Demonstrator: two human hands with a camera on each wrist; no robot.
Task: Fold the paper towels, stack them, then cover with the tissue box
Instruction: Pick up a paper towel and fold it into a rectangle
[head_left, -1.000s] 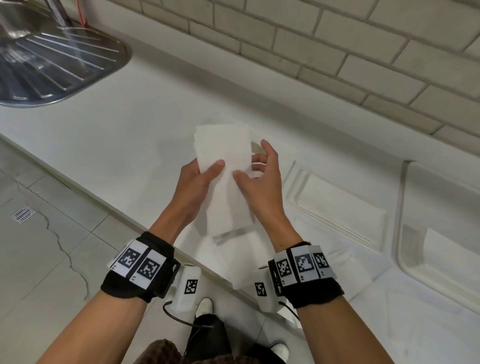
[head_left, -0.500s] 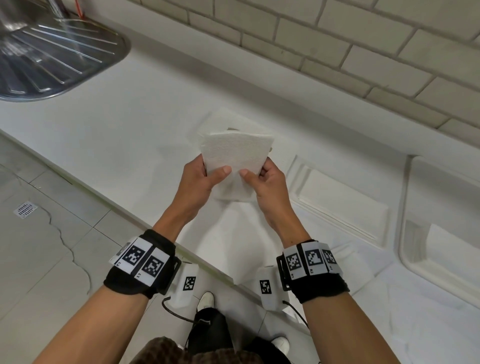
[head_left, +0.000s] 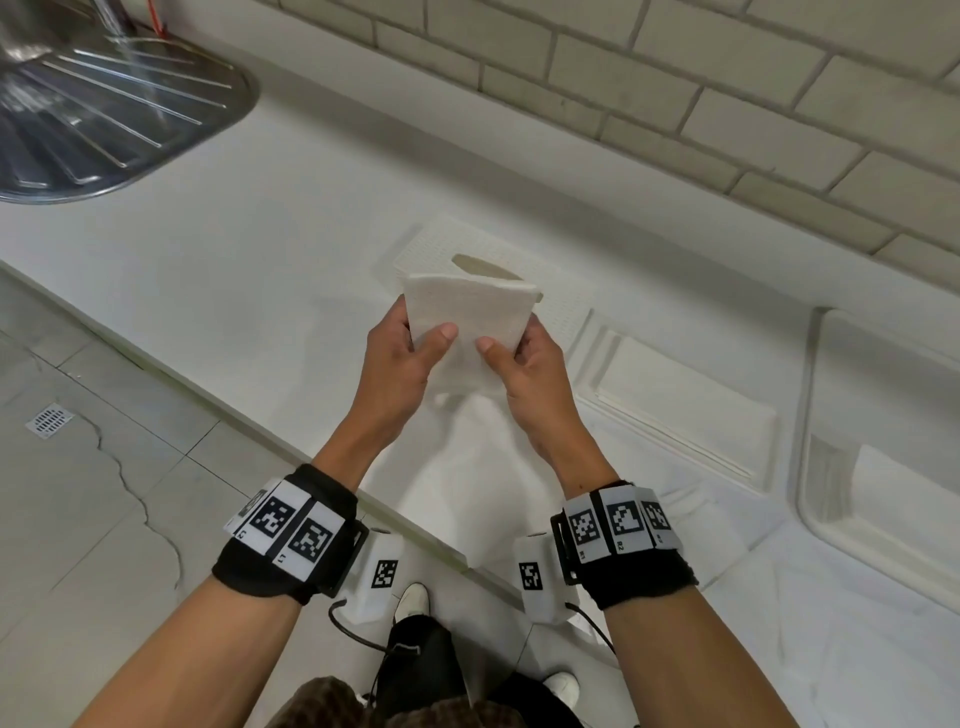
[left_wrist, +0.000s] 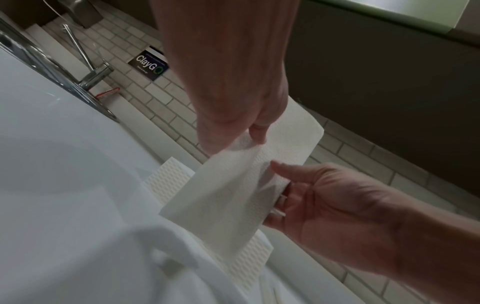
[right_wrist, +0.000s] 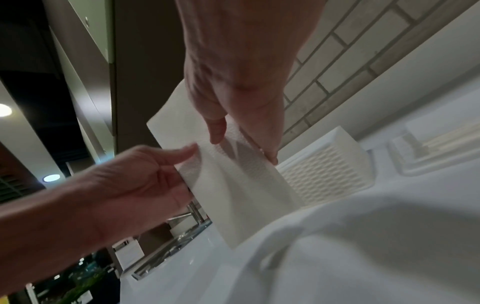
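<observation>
Two hands hold one paper towel (head_left: 465, 322) in the air above the white counter (head_left: 270, 249), and the sheet is now far shorter than it was a second ago: then it hung long from the fingers as a tall strip, half a second ago its lower part had come up, and now it is a compact folded rectangle. The left hand (head_left: 402, 358) pinches its left edge, thumb on the near face and fingers behind; the right hand (head_left: 524, 364) pinches the right edge the same way, so both are clamped on the towel. The left wrist view shows the doubled layers sagging a little between the two grips, so the crease is probably not pressed flat yet, though the blur there makes that hard to judge.

Directly behind the towel, on the counter, lies the tissue box (head_left: 498, 260), a white textured cover with its oval slot facing up. To the right sits a shallow white tray (head_left: 769, 441) with flat folded sheets in it, and a second tray (head_left: 810, 467) lies further right with what looks like another sheet.

With the fold made, the likely next step is to lay this towel on the stack; the tissue box is not yet over any towels.
</observation>
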